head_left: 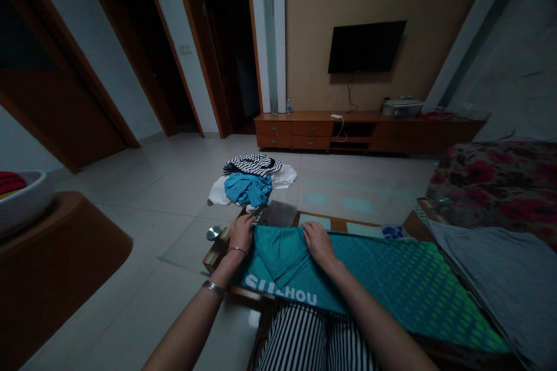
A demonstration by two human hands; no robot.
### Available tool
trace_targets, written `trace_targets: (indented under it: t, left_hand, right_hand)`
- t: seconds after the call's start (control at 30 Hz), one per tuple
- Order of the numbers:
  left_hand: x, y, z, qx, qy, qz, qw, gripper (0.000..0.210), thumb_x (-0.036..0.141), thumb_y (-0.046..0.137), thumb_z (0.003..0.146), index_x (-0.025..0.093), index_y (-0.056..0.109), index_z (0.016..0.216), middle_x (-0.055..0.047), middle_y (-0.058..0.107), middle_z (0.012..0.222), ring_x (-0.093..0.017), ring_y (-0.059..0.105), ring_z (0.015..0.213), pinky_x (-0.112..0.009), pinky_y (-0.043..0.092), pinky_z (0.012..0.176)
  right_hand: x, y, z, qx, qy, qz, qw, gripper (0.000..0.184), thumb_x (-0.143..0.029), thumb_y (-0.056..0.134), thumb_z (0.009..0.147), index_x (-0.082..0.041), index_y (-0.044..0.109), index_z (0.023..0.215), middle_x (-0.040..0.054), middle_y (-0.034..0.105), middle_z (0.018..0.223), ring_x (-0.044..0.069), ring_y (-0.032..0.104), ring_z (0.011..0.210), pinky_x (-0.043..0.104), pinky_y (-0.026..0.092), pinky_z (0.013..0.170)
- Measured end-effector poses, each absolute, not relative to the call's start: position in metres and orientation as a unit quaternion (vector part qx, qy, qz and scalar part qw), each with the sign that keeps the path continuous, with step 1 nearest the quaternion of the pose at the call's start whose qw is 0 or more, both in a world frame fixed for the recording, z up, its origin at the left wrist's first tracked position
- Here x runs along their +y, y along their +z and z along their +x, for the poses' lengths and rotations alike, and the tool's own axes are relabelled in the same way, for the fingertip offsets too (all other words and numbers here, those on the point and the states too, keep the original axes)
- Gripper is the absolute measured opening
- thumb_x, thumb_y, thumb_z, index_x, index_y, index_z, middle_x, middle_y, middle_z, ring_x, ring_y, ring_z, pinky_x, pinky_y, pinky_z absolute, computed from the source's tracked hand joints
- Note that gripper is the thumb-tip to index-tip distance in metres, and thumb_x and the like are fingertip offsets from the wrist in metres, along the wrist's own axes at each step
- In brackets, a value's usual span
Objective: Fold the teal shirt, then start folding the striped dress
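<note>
A teal shirt (365, 269) with white "SUZHOU" lettering and a lime-green pattern at its right end lies spread across a low glass-topped table (185, 249) in front of me. Part of the cloth is folded over into a pointed flap near the far left edge. My left hand (241, 235) has its fingers curled on the shirt's far left corner. Farther right along the same far edge, my right hand (319, 243) grips the cloth beside the flap. The undersides of both hands' fingers are hidden.
Beyond the table is a pile of clothes (248, 185), striped, blue and white. Grey cloth (500, 278) lies at right near a floral-covered seat (500, 179). A white basin (26, 200) stands on a brown surface (65, 243) at left. A TV cabinet (313, 133) lines the far wall.
</note>
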State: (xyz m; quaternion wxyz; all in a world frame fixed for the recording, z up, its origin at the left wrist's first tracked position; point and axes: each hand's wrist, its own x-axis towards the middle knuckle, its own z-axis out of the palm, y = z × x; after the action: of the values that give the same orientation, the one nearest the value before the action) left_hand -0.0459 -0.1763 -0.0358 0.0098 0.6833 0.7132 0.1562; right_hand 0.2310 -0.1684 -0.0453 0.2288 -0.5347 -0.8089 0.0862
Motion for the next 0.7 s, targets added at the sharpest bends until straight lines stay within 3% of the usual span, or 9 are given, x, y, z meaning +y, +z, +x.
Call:
trace_targets:
  t: [0.1,0.23,0.5,0.7]
  left_hand:
    - [-0.191,-0.051,-0.021,0.650,0.109,0.752,-0.022,0.045,0.028,0.040,0.093,0.024,0.048,0.137,-0.004,0.037,0.150,-0.024,0.027,0.140,-0.048,0.021,0.114]
    - [-0.203,-0.068,-0.018,0.649,0.027,0.760,-0.027,0.054,0.043,0.034,0.095,0.023,0.035,0.145,-0.006,0.025,0.155,-0.026,0.021,0.143,-0.054,0.021,0.113]
    - [-0.200,-0.066,-0.029,0.658,0.001,0.752,-0.031,0.054,0.040,0.030,0.096,0.021,0.032,0.146,-0.007,0.022,0.155,-0.024,0.020,0.143,-0.053,0.022,0.113]
    - [-0.198,-0.054,-0.029,0.664,0.049,0.736,-0.121,0.050,0.037,0.030,0.096,0.023,0.039,0.143,-0.005,0.023,0.156,-0.024,0.017,0.144,-0.054,0.023,0.111]
  right_hand:
    - [-0.177,-0.051,0.215,-0.857,0.078,-0.454,0.231,0.038,-0.028,0.047,0.092,-0.019,0.057,0.128,0.0095,0.051,0.138,0.023,0.040,0.131,0.039,0.033,0.108]
    - [-0.184,-0.071,0.218,-0.864,0.095,-0.459,0.185,0.043,-0.029,0.050,0.091,-0.016,0.053,0.132,0.0106,0.045,0.144,0.025,0.035,0.137,0.045,0.031,0.111]
    - [-0.207,-0.075,0.262,-0.837,0.099,-0.491,0.220,0.049,-0.030,0.054,0.089,-0.018,0.050,0.136,0.0118,0.041,0.146,0.025,0.034,0.138,0.045,0.033,0.111]
    - [-0.242,-0.080,0.325,-0.783,0.074,-0.567,0.244,0.046,-0.029,0.053,0.090,-0.020,0.052,0.134,0.0089,0.044,0.145,0.025,0.036,0.137,0.045,0.034,0.110]
